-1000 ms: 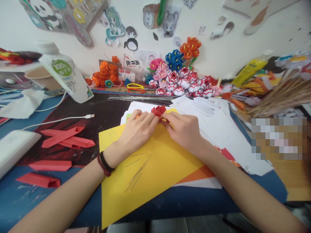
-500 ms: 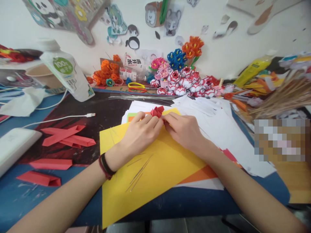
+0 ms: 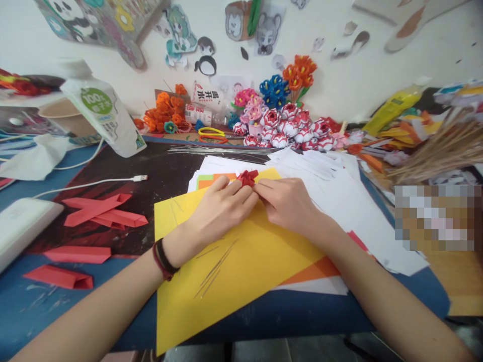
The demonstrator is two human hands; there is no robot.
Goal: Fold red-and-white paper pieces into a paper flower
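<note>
From far off, I make my left hand [image 3: 226, 203] and right hand [image 3: 289, 202] pinch the red flower [image 3: 247, 177] by the far edge of the yellow paper [image 3: 260, 261]. Red strips [image 3: 78, 254] lie to the left.

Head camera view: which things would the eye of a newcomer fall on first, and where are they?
Probably the large yellow sheet at the centre, with red folded paper above it at the fingers of the left hand and right hand. Next, perhaps, the red-and-white flowers heaped near the wall, and the red folded strips at the left.
</note>
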